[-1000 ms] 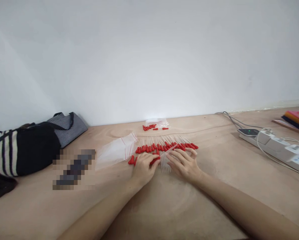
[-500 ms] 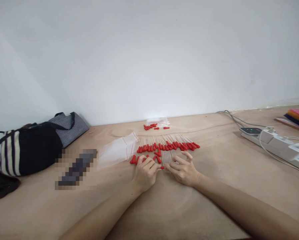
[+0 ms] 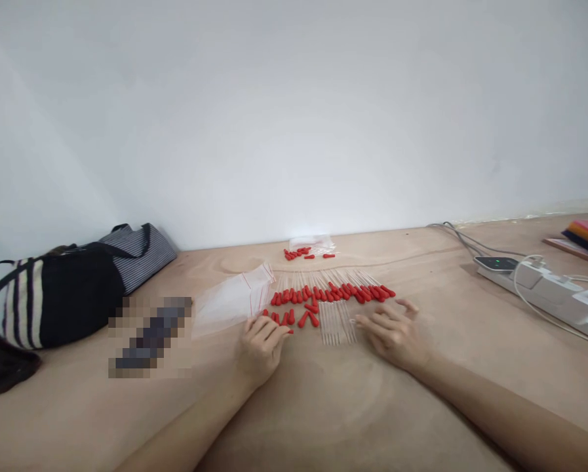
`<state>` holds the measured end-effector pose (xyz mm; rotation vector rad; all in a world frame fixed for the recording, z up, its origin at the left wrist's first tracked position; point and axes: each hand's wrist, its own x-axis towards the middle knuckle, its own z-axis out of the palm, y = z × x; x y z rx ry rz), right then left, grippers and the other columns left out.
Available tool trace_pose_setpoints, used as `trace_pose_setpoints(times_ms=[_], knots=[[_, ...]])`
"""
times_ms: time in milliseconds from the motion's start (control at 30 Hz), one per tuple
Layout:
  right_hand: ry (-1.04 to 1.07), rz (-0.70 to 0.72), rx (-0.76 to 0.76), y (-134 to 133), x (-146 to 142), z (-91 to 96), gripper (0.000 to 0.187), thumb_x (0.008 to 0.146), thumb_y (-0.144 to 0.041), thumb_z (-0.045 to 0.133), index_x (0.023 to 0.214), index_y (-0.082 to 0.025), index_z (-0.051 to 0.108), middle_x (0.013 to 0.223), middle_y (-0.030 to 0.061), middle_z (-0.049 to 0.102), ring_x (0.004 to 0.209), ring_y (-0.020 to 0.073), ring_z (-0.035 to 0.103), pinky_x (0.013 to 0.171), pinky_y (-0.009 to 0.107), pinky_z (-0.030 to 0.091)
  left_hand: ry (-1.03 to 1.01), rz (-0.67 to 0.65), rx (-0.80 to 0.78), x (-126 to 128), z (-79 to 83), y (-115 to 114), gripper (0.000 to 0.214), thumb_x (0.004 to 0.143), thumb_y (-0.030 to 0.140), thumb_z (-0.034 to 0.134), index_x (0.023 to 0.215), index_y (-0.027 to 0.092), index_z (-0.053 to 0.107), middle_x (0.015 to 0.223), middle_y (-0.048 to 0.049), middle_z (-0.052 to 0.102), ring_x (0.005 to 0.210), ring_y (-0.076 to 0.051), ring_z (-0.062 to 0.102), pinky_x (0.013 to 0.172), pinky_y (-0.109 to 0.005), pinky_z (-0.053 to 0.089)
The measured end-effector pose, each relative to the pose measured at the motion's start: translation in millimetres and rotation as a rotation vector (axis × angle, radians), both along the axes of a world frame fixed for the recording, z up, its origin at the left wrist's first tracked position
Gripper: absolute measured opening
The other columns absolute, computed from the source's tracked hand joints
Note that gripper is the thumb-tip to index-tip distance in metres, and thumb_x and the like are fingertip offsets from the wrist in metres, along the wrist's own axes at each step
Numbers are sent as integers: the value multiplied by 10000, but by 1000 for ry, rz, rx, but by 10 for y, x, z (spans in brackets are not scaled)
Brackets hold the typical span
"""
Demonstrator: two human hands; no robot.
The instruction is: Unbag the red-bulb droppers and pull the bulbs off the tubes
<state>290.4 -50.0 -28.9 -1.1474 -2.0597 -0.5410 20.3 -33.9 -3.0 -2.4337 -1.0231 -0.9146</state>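
My left hand (image 3: 260, 346) is closed in a pinch on a small red rubber bulb (image 3: 290, 332), whose tip pokes out past the fingertips. Several loose red bulbs (image 3: 302, 319) lie just beyond it. Between my hands is a side-by-side row of thin clear glass tubes (image 3: 333, 322). My right hand (image 3: 396, 333) is at the right edge of this row, fingers bent and apart, fingertips close to or touching the outermost tube. Behind, droppers with red bulbs (image 3: 330, 293) lie in a long row, their clear tubes pointing toward the wall.
A clear zip bag (image 3: 229, 298) lies to the left, near a blurred dark object (image 3: 151, 334). Black and striped bags (image 3: 77, 288) stand far left. More red bulbs (image 3: 297, 252) rest by a small bag (image 3: 313, 242) near the wall. A power strip (image 3: 559, 292) with cables is on the right.
My hands have moved apart: the left drew back leftward with a red bulb in its fingers, the right slid rightward. The row of glass tubes between them is now uncovered.
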Motion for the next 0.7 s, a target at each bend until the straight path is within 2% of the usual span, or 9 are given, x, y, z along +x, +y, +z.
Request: trace_pose_setpoints(times_ms=[100, 167, 233, 333, 433, 600, 700], knots=[[91, -74, -113, 29, 126, -50, 260, 812, -167, 416, 994, -215, 596, 744, 28, 631, 695, 147, 538, 743, 338, 314, -200, 49, -112, -158, 32, 60, 181, 828, 233, 447, 847, 199, 624, 762, -38, 647, 740, -155, 573, 695, -283, 432], [141, -64, -204, 61, 120, -92, 309, 804, -141, 378, 1039, -180, 575, 841, 67, 620, 747, 165, 544, 689, 308, 362, -325, 129, -182, -209, 54, 125, 203, 816, 260, 442, 866, 184, 624, 803, -49, 634, 729, -151, 582, 670, -267, 462], [188, -27, -282, 95, 68, -128, 339, 789, -113, 353, 1055, -160, 557, 883, 86, 593, 782, 170, 545, 666, 287, 402, -386, 219, -248, -235, 67, 195, 223, 791, 268, 441, 853, 170, 631, 753, -42, 608, 640, -139, 577, 595, -251, 475], [256, 11, -345, 138, -32, -148, 331, 767, -76, 334, 987, -150, 571, 830, 83, 550, 756, 162, 540, 663, 270, 435, -381, 278, -350, -255, 57, 272, 230, 746, 268, 461, 837, 156, 639, 648, -13, 569, 514, -116, 542, 517, -233, 468], [309, -2, -370, 175, -119, -132, 324, 742, -49, 334, 928, -150, 579, 782, 72, 506, 728, 160, 527, 679, 277, 444, -368, 297, -405, -265, 27, 308, 232, 727, 305, 499, 824, 149, 641, 653, -16, 591, 513, -116, 548, 524, -236, 469], [377, -41, -405, 224, -243, -118, 341, 714, -40, 354, 972, -140, 553, 815, 76, 492, 757, 167, 513, 714, 299, 440, -385, 315, -406, -281, 11, 317, 276, 718, 392, 534, 799, 149, 636, 688, -28, 637, 553, -131, 572, 550, -248, 475], [395, -37, -430, 226, -291, -121, 293, 730, -70, 365, 940, -142, 557, 826, 82, 513, 776, 174, 513, 726, 309, 431, -400, 286, -360, -282, 32, 282, 269, 744, 386, 510, 791, 154, 637, 688, -27, 637, 559, -128, 570, 531, -236, 467]])
